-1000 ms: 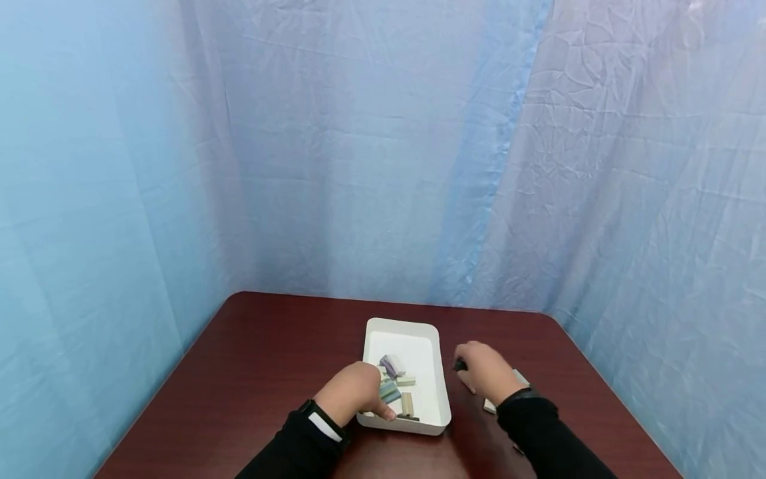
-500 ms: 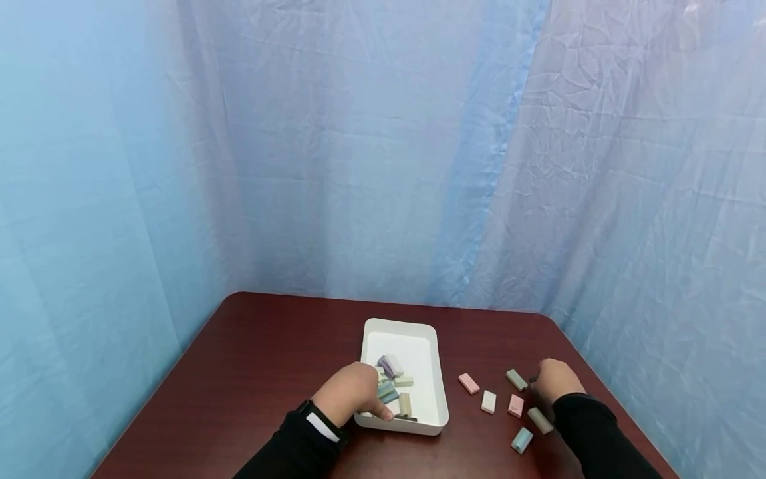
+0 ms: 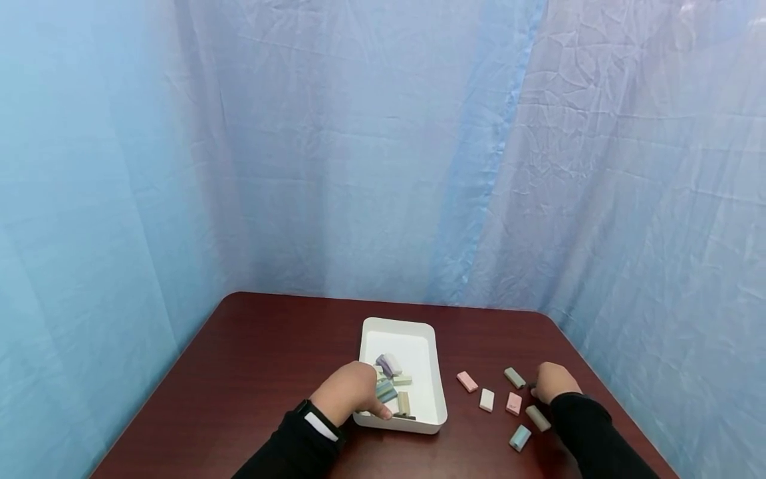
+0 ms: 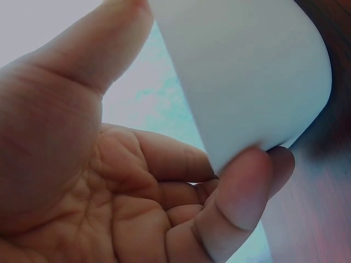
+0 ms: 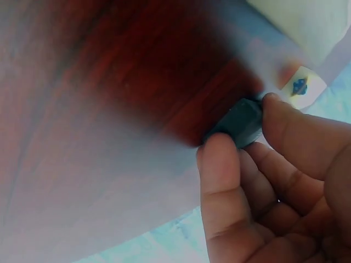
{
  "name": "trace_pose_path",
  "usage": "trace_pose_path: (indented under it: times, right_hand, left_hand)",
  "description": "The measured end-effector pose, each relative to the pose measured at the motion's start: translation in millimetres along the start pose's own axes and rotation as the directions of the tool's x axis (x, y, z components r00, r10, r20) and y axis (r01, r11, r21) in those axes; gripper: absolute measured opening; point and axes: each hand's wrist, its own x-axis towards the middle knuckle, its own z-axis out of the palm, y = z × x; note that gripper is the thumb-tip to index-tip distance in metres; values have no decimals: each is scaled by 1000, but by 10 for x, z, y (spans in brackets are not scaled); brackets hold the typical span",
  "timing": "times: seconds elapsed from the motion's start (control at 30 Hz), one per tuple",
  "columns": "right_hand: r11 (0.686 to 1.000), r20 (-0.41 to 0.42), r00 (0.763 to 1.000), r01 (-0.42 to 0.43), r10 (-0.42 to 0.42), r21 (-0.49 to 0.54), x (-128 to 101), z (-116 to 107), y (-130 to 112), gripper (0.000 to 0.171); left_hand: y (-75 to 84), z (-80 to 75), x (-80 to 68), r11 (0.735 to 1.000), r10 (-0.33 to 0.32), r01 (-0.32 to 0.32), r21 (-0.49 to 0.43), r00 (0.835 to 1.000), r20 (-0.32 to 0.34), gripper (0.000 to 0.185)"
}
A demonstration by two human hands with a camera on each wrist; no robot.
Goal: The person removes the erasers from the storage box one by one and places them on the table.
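Head view shows me my left hand (image 3: 350, 392) clamped on the near left corner of the white rectangular plastic tray (image 3: 433, 386), thumb inside and fingers (image 4: 241, 203) curled under its wall, with pastel rectangular blocks (image 3: 391, 382) lying in the tray just beyond that grip. My right hand (image 3: 553, 382) rests on the dark red wooden counter (image 3: 269, 372), its narrow grip pinching a small dark block (image 5: 238, 121) between thumb and fingertips. Six loose pastel blocks (image 3: 487, 399) lie scattered on the counter just left of and below that grip.
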Motion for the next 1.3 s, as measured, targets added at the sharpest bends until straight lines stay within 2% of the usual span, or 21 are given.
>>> trace_pose_path:
  times: [0.3,0.63,0.97,1.17,1.3]
  right_hand:
    - [1000,-41,999,23,-22,5,-1,24,-89,24]
    - [1000,-58,998,5,-6,-6,-115,-73,-284,24]
    - [1000,-82,997,14,-13,19,-55,0,-204,31]
    - [999,-59,998,24,-21,42,-71,21,-178,34]
    - [999,-71,997,39,-39,2,-76,-17,-238,40]
  left_hand:
    - [3,-8,-12,1000,-10,10,2,1000,-3,53]
    - [0,-1,-9,1000,-6,6,12,1000,-18,56]
    - [3,0,-23,1000,3,-3,-2,999,-32,54]
    - [-4,21,-12,1000,-10,10,-2,1000,-20,56]
    - [-13,25,-2,1000,-13,13,-8,1000,-13,55]
